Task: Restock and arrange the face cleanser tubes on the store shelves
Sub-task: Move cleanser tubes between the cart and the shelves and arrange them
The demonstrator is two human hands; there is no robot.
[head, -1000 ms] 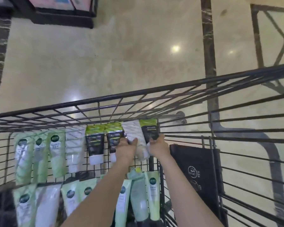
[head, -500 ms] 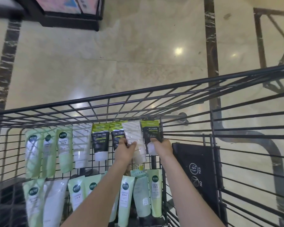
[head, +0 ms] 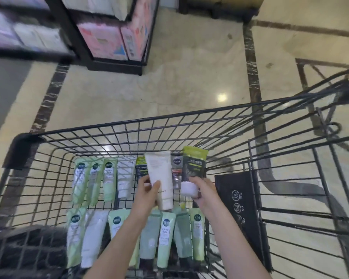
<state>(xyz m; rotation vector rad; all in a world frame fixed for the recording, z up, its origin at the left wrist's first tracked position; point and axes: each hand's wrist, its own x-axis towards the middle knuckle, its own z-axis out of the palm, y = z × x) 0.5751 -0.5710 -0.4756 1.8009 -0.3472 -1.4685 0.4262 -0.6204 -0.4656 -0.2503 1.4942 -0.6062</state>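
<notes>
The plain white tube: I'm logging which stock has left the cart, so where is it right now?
In the head view the white tube is centre frame, gripped by the left hand above the cart, beside the black-and-green tube held in the right hand.

A white cleanser tube [head: 161, 180] and a black-and-green tube [head: 193, 169] are held raised, caps down. Pale green and white tubes [head: 109, 179] lie in rows in the cart [head: 129, 127].

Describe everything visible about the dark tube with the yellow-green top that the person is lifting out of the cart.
The dark tube looks like soft plastic: charcoal body, yellow-green crimped end pointing up and away, wide white cap toward the camera. Yellow-green lettering, too blurred to read, crosses the body. It is raised above the cart, near upright and tilted slightly. The right hand grips it at the cap end. It stands right of the white tube in the left hand.
</notes>
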